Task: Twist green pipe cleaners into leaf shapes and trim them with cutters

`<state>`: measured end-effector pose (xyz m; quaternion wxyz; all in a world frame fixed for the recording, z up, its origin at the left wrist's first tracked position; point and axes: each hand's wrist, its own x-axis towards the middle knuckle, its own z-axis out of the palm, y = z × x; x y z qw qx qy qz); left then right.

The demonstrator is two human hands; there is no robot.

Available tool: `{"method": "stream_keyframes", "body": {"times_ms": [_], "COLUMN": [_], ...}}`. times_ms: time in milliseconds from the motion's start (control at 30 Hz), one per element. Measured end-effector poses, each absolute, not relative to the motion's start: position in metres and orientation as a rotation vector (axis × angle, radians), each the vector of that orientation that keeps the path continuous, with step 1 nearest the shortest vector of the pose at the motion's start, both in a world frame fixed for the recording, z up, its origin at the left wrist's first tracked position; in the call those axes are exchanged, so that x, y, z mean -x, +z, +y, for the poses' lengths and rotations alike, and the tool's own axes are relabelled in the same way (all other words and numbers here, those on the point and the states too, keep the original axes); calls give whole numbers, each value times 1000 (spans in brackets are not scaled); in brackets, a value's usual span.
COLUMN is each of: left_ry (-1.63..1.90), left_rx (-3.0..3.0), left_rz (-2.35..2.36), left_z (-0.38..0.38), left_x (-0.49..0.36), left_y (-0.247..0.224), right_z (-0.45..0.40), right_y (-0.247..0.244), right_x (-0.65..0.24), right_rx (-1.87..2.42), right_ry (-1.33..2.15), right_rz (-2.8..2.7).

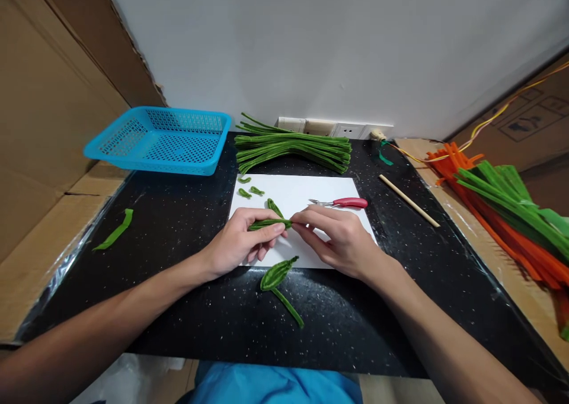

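Over the white sheet point(306, 188), my left hand point(242, 238) pinches a green pipe cleaner leaf point(265, 223) between thumb and fingers. My right hand point(340, 235) is closed on the leaf's right tip, fingertips together. Just behind them another green pipe cleaner loop point(274, 207) lies on the sheet. A finished-looking leaf with a stem point(279, 275) rests on the black table in front of my hands. Small green cut pieces point(244, 193) lie at the sheet's upper left. Red-handled nippers point(350, 202) lie beyond my right hand.
A blue basket point(178, 167) stands at the back left, beside a thick bundle of green pipe cleaners point(293, 146). A wooden stick point(409, 200) lies to the right. Orange strips point(498, 226) and green strips point(520, 196) are at the right edge. A green strip point(114, 231) lies far left.
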<state>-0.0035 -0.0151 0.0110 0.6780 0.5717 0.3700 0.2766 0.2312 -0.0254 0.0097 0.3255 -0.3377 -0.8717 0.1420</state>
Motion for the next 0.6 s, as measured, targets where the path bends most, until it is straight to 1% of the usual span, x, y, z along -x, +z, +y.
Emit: {"method": "stream_keyframes", "body": {"times_ms": [267,533,600], "left_ry": [549,645,656], "left_rx": [-1356,-1337,-1335], "left_rz": [853,801,785], "left_z": [-12,-15,-15], "left_x": [3,0,0], "left_y": [11,7,6], "right_z": [-28,-30,-31], "right_y": [2,12,14], "right_x": [-230,-221,-219], "right_rx": [932,918,953], "right_ry": [235,405,507], "right_rz": [-2270,-2014,-1957]}}
